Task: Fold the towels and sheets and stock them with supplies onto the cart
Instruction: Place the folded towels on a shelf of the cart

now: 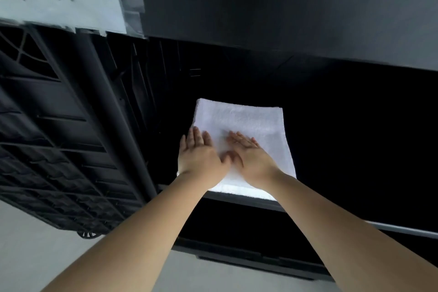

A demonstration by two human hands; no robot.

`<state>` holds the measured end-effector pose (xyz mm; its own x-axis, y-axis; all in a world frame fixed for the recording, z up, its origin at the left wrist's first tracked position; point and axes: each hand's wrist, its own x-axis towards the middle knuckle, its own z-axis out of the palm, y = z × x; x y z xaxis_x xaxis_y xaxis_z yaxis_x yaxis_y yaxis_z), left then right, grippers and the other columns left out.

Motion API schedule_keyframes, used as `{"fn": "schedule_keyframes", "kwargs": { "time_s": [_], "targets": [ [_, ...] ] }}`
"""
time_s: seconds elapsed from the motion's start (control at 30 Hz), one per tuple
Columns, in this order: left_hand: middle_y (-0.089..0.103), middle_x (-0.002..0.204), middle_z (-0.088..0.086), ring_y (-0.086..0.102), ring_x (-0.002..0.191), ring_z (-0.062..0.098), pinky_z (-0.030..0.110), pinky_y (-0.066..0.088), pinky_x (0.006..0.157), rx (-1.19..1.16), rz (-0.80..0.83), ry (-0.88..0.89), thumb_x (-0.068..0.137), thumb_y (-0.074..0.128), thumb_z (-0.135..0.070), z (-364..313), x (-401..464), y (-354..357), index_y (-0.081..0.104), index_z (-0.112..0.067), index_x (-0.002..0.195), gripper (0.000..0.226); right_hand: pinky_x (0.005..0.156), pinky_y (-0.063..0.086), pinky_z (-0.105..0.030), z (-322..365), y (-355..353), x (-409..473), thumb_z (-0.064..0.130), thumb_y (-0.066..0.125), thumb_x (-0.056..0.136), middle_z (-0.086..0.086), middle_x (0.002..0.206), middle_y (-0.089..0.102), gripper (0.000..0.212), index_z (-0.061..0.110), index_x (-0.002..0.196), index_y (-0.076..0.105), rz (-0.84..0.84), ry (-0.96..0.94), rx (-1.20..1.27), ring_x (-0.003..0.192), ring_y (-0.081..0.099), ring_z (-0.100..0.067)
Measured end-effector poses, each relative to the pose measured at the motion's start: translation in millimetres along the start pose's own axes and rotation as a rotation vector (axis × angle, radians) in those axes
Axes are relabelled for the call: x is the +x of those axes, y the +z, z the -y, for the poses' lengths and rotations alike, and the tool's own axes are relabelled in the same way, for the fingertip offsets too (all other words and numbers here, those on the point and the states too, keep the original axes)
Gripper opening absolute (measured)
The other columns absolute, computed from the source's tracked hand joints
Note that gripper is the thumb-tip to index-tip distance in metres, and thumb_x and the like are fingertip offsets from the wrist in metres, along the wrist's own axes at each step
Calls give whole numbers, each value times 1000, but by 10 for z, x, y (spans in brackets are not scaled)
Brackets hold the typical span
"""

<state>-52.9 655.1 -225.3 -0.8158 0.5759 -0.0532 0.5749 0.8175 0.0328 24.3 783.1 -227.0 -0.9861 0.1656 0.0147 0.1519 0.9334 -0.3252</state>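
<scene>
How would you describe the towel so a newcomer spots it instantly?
Find the dark cart shelf under the grey top. On it lies a folded white towel, the left hand and right hand pressed flat on it. It is the only white thing on that shelf.

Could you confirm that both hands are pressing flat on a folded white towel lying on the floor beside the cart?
Not quite: the head view shows the left hand and right hand pressing flat on the folded white towel, but it lies on the cart's dark shelf, not on the floor.

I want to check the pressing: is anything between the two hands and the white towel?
No. In the head view the left hand and right hand lie flat directly on the folded white towel, inside the dark cart shelf.
</scene>
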Motion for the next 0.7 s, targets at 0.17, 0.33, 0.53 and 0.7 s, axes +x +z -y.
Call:
{"fn": "schedule_keyframes", "kwargs": {
  "time_s": [0.17, 0.33, 0.53, 0.7],
  "targets": [
    [-5, 160, 19, -4, 149, 28, 39, 9, 120, -95, -65, -25, 91, 20, -60, 108, -65, 186, -1, -6, 153, 84, 117, -7, -27, 147, 87, 583, 22, 35, 102, 7, 161, 6, 56, 21, 154, 13, 81, -72, -58, 147, 1, -5],
    [-5, 159, 20, -1, 148, 29, 41, 10, 118, -120, -53, -29, 92, 17, -62, 92, -54, 211, 1, -5, 152, 85, 119, -10, -41, -218, -6, 812, 65, 12, 95, 10, 160, -11, 70, 31, 153, -4, 86, 222, -229, 147, -11, -10],
    [-8, 159, 21, -3, 148, 29, 42, 7, 118, -117, -33, -9, 92, 16, -62, 66, -83, 188, -1, -5, 152, 84, 118, -11, -47, -763, -254, 274, 61, 9, 96, 4, 161, -13, 71, 22, 154, -7, 70, 586, -268, 147, -13, -16],
    [-8, 159, 21, -3, 148, 29, 42, 8, 119, -137, -22, -17, 92, 18, -62, 65, -98, 171, -1, -5, 152, 85, 116, -16, -42, -286, -74, -72, 56, 12, 96, 10, 159, -13, 66, 27, 153, -5, 49, 331, -185, 145, -16, -11]
  ]
}}
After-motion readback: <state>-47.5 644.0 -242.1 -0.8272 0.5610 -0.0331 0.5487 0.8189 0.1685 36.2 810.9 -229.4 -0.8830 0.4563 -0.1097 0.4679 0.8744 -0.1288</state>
